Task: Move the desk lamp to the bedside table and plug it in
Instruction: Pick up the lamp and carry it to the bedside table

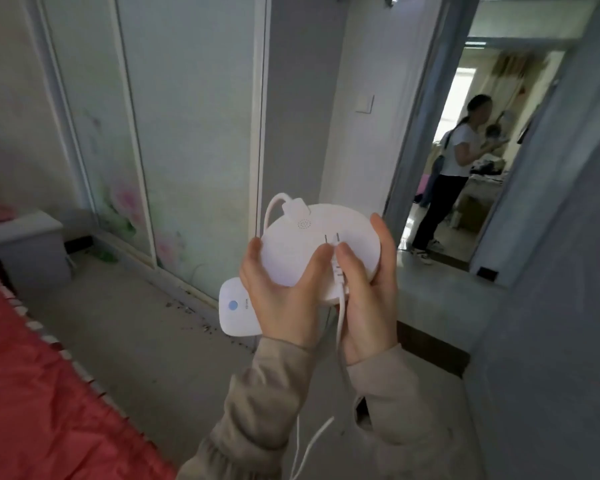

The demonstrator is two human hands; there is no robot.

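Observation:
I hold the white desk lamp (pixel 312 244) in front of me, its round base turned up toward the camera and its flat head with a blue button sticking out below left. My left hand (pixel 281 292) grips the base's left side. My right hand (pixel 368 289) wraps the right side and presses the two-pin plug (pixel 335 249) against the base with the thumb. The white cord (pixel 340 341) hangs down between my wrists. The white bedside table (pixel 28 247) stands at the far left beside the bed.
A red bedspread (pixel 32 393) fills the lower left. Sliding wardrobe doors (pixel 174 150) with flower prints line the wall ahead, debris on the floor in front. At right an open doorway (pixel 465 150) shows a person (pixel 454 168) standing in another room. A light switch (pixel 364 103) sits beside it.

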